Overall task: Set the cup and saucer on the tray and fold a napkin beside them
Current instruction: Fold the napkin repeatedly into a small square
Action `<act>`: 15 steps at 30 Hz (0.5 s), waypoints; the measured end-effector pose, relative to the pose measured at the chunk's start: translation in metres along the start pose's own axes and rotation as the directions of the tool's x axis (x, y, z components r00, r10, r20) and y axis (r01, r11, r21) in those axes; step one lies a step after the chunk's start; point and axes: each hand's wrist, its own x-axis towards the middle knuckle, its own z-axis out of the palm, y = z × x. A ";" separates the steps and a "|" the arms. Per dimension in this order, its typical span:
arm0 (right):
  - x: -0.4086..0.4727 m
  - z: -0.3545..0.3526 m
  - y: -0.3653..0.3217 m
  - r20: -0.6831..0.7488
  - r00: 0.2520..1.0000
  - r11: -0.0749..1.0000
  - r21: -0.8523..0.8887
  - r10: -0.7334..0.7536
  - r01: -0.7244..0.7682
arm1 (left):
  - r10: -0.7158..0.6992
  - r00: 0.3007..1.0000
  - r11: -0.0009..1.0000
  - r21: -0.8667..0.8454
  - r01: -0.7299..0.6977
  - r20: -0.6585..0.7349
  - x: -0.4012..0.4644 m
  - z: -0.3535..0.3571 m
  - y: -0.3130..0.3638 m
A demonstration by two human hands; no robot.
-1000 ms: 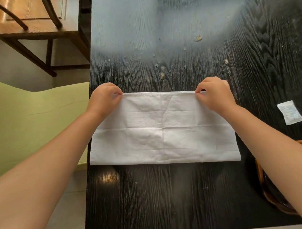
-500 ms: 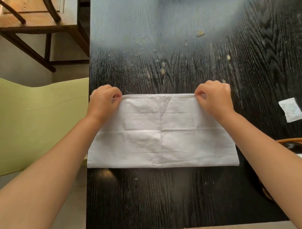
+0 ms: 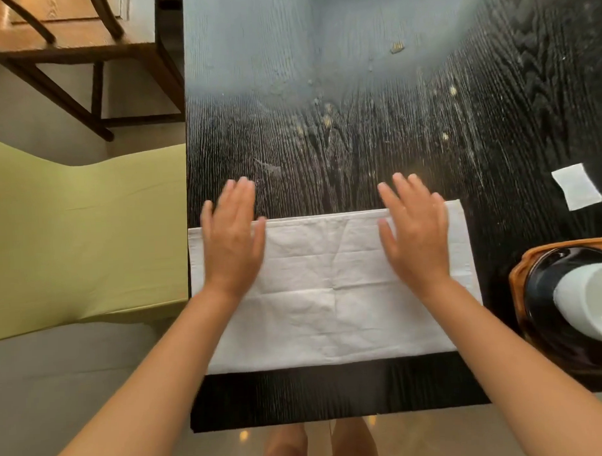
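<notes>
A white cloth napkin [image 3: 332, 295] lies folded into a wide rectangle on the black table [image 3: 340, 131], near its front edge. My left hand [image 3: 233, 237] rests flat and open on the napkin's far left part, fingers reaching past its far edge. My right hand [image 3: 414, 229] lies flat and open on the far right part. At the right edge a white cup [image 3: 585, 299] sits on a dark saucer [image 3: 540, 287] inside an orange-brown wooden tray [image 3: 518, 275]; all three are cut off by the frame.
A small white paper packet [image 3: 576, 185] lies on the table right of the napkin. A green cushioned seat [image 3: 78, 228] stands left of the table, a wooden chair [image 3: 74, 41] behind it. Crumbs dot the far tabletop. My knees show below the table's front edge.
Both hands have let go of the napkin's far corners and now lie flat on it with fingers spread. The view has shifted, so the tray, saucer and cup show more at the right.
</notes>
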 end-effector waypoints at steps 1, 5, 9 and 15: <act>-0.007 0.004 -0.013 0.030 0.999 1.000 0.004 -0.023 0.023 | 0.032 0.999 0.999 0.001 -0.032 0.028 -0.006 0.005 0.016; -0.027 0.034 -0.045 0.211 0.977 0.999 -0.008 -0.040 0.042 | 0.107 0.971 0.987 0.091 -0.129 0.212 -0.030 0.041 0.053; -0.030 0.044 -0.043 0.284 0.958 0.995 -0.072 -0.045 0.068 | 0.097 0.946 0.967 0.196 -0.163 0.309 -0.042 0.056 0.038; -0.027 0.020 0.014 0.311 0.946 0.990 -0.133 0.089 -0.049 | -0.049 0.957 0.963 0.266 -0.031 0.287 -0.041 0.036 -0.007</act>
